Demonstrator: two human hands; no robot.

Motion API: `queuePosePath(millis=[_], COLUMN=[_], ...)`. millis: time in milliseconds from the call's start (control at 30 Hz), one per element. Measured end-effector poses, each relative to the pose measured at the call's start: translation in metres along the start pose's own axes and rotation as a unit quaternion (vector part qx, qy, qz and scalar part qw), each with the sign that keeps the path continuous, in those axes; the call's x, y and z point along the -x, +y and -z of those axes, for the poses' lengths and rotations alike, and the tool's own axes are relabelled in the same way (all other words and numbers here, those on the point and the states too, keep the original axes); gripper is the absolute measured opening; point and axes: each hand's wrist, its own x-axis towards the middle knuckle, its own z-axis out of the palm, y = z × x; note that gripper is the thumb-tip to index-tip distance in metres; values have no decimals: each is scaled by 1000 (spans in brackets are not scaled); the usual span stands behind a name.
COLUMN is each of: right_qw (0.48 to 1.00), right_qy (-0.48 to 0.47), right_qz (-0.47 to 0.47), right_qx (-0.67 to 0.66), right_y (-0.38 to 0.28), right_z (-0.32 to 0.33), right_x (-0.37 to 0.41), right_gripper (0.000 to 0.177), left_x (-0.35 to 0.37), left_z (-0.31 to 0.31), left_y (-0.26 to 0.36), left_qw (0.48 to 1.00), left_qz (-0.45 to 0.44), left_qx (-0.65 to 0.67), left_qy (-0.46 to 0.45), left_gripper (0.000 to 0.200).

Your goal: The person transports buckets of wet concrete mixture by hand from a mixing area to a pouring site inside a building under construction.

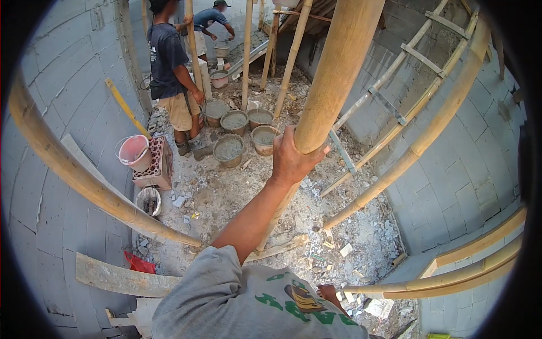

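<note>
My left hand [294, 158] is wrapped around a thick upright bamboo pole [340, 68] in front of me, its thumb showing on the right side. The pole leans slightly, its top out of view and its lower part partly behind my forearm. My right hand [329, 292] shows only in part beside my grey shirt, low in the view. It is close to the end of a bamboo pole [389, 288] that runs off to the right. Its fingers are too hidden to show whether they grip anything.
Several buckets of wet grey mix [228, 149] stand on the rubble-strewn floor [226, 195]. One co-worker [169, 62] stands beside them; another [210, 22] bends over farther back. A wooden ladder [389, 107] leans right. A pink bucket [134, 151] sits on a red crate [161, 164]. Bamboo poles [101, 181] flank me.
</note>
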Motion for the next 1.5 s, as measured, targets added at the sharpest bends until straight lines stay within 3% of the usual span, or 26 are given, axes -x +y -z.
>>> queuePosePath(millis=[167, 367, 467, 567, 667, 967, 1167, 1367, 1500], right_qw=[1000, 999, 998, 999, 1000, 995, 999, 996, 998], right_qy=[4, 17, -23, -10, -1, -23, -22, -27, -22], right_qz=[18, -26, -52, -28, 19, -96, -41, -83, -61], right_qx=[-2, -18, 19, -38, 10, -25, 12, 16, 27], right_y=[0, -16, -13, -5, -2, -11, -15, -38, -21], right_z=[0, 6, 6, 4, 3, 0, 4, 11, 2], right_x=[3, 7, 1, 2, -1, -7, -2, 5, 0], right_gripper=[19, 19, 20, 20, 19, 20, 21, 20, 21], left_x=[0, -1, -1, 0, 0, 1, 0, 1, 0], left_z=[1, 2, 1, 0, 0, -1, 1, 1, 0], left_y=[-2, 4, 3, -1, 0, 1, 5, 6, 3], left_qw=[1000, 1000, 1000, 1000, 1000, 999, 1000, 1000, 1000], left_qz=[-5, -1, 4, 20, 25, 7, 13, 13, 4], left_qx=[-16, 14, 13, 8, 4, -35, -10, -25, -6], left_qy=[-8, -5, -7, -16, -19, 2, 0, 0, -8], left_gripper=[56, 56, 57, 58, 59, 56, 56, 57, 57])
